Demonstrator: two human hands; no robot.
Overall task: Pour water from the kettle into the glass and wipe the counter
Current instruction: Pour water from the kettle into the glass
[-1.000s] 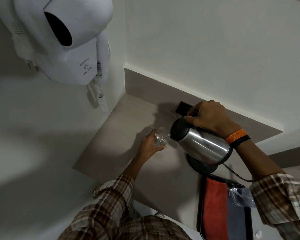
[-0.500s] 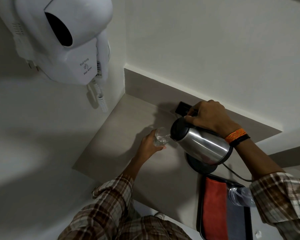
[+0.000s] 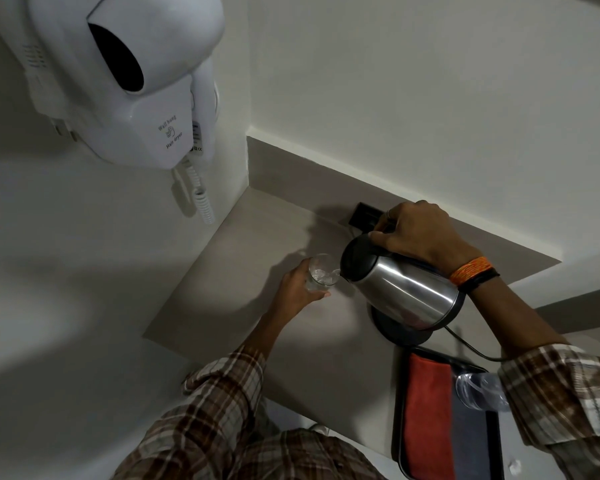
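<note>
Spout of kettle touches glass rim; R hand fingers grip handle, L hand fingers wrap glass.

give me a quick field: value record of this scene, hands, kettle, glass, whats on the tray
left hand: grips the glass, held above the counter
right hand: holds the kettle by its top handle
kettle: steel, tilted, spout at the glass rim
glass: clear, some water inside
kettle base: black, on the counter, corded
tray: black, holds a red cloth, a grey cloth and a clear glass item
wall: white hair dryer
</note>
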